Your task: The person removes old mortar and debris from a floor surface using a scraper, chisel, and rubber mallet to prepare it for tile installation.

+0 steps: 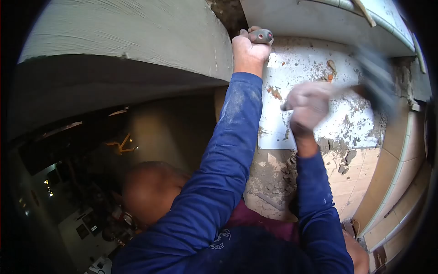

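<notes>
My left hand [251, 49] is wrapped round a grey-handled tool [262, 36]. The handle's rounded end points toward the right, and its working end is hidden behind my fist, near the edge of the plastered wall [191, 50]. My right hand [309, 102] grips a hammer [376, 80] by its handle. Hand and hammer are smeared by motion, and the dark head stands out to the right, above a white sheet [276, 134]. Grey crumbs and orange-brown fragments lie scattered over that sheet.
Broken mortar [278, 180] lies on tan tiles [360, 171] below the sheet. Tiled steps [401, 150] rise along the right, and a pale ledge [319, 20] overhangs the top. A dark drop opens at left, with a yellow object [121, 145] far below.
</notes>
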Tool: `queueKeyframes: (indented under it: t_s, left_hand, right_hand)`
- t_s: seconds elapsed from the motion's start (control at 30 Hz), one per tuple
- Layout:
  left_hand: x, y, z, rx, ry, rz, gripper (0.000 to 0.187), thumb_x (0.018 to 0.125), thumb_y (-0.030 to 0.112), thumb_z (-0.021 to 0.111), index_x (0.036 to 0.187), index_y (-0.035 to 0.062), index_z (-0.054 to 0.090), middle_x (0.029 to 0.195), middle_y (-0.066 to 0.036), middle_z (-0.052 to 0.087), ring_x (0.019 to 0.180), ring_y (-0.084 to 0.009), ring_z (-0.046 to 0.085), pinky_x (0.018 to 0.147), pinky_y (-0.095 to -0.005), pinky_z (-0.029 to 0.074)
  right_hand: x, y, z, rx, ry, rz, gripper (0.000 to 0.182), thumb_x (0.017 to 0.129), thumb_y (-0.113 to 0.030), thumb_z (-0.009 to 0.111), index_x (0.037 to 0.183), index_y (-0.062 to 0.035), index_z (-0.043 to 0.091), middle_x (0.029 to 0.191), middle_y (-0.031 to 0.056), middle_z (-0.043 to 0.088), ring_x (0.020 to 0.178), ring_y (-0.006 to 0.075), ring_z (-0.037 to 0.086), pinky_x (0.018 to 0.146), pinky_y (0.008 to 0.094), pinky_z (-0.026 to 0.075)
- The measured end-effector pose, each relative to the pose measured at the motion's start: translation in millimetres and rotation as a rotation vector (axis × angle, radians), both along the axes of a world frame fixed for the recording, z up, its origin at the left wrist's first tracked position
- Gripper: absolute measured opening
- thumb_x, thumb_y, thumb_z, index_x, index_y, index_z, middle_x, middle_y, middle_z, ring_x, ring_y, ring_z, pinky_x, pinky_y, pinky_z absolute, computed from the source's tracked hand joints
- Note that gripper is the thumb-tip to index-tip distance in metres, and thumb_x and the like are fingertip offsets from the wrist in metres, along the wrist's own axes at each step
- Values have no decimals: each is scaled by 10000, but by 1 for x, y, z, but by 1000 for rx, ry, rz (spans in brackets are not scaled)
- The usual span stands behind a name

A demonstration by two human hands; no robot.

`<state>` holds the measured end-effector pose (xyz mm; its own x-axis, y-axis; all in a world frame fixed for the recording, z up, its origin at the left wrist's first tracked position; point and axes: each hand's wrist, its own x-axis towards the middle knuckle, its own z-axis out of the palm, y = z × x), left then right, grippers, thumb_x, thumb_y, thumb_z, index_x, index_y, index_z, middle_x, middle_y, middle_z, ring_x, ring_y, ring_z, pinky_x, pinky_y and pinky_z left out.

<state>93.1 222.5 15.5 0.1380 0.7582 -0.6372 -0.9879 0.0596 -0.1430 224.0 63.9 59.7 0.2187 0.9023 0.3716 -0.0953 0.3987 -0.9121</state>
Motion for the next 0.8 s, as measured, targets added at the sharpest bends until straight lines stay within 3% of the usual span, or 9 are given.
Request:
queueKeyframes:
  t_s: [0.1, 0.13, 0.2, 0.23, 0.3, 0.43, 0.63, 0.77, 0.8]
  left_hand:
    - [16, 8, 4, -52, 135, 15, 148, 1048, 145, 369, 933, 88, 442, 743, -51, 468, 591, -168, 462, 570, -338, 438]
    - [21, 8, -3, 3, 155, -11, 137, 1048, 143, 368, 946, 87, 441, 747, -52, 464, 592, -170, 459, 583, -356, 460]
    - [29, -12, -24, 8, 174, -131, 134, 1064, 173, 360, 992, 88, 435, 777, -64, 477, 623, -172, 480, 619, -399, 510]
    - [40, -21, -9, -110, 197, -142, 170, 1080, 226, 358, 1010, 88, 428, 807, -64, 490, 618, -169, 479, 614, -396, 500]
    - [52, -37, 5, -64, 278, -189, 197, 1086, 265, 366, 1029, 86, 424, 836, -58, 495, 641, -171, 500, 629, -392, 501]
    - [43, -32, 14, -49, 109, -50, 214, 1090, 281, 359, 1041, 83, 423, 835, -49, 492, 686, -177, 533, 635, -361, 492]
    - [27, -19, 19, -83, 167, -4, 195, 1089, 264, 353, 1011, 99, 422, 810, -33, 493, 643, -165, 506, 583, -355, 462]
    - [32, -15, 26, -133, 194, 33, 121, 1066, 187, 368, 994, 113, 432, 800, -20, 489, 646, -161, 512, 578, -349, 449]
    - [33, -13, 30, -151, 207, 46, 119, 1060, 178, 364, 987, 119, 438, 794, -16, 482, 647, -160, 515, 577, -348, 450]
  right_hand:
    - [5, 10, 3, -587, -484, 147, 290, 984, -223, 554, 938, 56, 618, 828, 228, 656, 772, 364, 643, 793, 430, 513]
    - [8, 10, 2, -512, -398, 83, 294, 1000, -230, 547, 976, 49, 637, 851, 207, 672, 831, 329, 661, 787, 410, 506]
    - [19, 2, 3, -439, -183, 34, 381, 1055, -328, 483, 814, -39, 538, 656, 51, 537, 558, 150, 519, 522, 306, 429]
    - [25, 1, 8, -425, -79, 32, 434, 1077, -367, 438, 749, -83, 449, 600, -12, 445, 449, 75, 407, 389, 243, 349]
    - [32, 3, 30, -426, 139, -3, 414, 1081, -399, 412, 804, -92, 421, 602, -16, 409, 421, 61, 370, 347, 219, 320]
    - [48, 5, 38, -435, 236, -39, 413, 1059, -423, 466, 839, -75, 447, 586, -33, 421, 414, 44, 395, 338, 221, 345]
    - [59, 2, 42, -370, 83, -3, 394, 1082, -423, 396, 898, -80, 455, 612, -17, 387, 446, 57, 360, 383, 213, 343]
    - [61, 6, 58, -111, 147, -73, 410, 1080, -476, 331, 950, -101, 434, 666, -6, 409, 473, 70, 368, 387, 211, 342]
    - [54, 7, 62, -96, 264, -157, 432, 1070, -464, 375, 909, -74, 467, 658, 12, 427, 469, 95, 415, 384, 235, 424]
